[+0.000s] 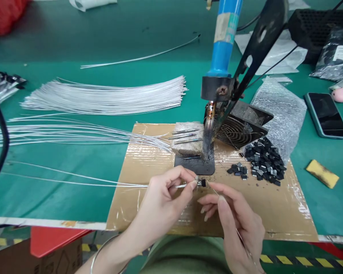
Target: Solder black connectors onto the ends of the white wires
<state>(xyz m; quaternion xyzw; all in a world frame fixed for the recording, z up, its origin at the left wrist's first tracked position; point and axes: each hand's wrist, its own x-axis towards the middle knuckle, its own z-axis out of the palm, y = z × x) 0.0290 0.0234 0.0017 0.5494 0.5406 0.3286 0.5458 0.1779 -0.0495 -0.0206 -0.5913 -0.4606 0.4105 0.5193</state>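
My left hand (171, 194) pinches thin white wires (131, 185) near their right end, where a small black connector (201, 183) sticks out past the fingertips. The wires trail off to the left over the cardboard (128, 207). To the right of the connector, my right hand (237, 217) holds a thin strand of metal wire (214, 191) between thumb and index finger, its tip close to the connector. Whether the tip touches it I cannot tell. Just above my hands, a blue soldering iron (221, 57) points down from a black stand.
Behind the iron's tip lies a small fan (237, 131). Black connector pieces (265, 161) are heaped on the right of the cardboard. White wire bundles (108, 97) lie at the left. A phone (327, 114) and yellow sponge (322, 173) sit far right.
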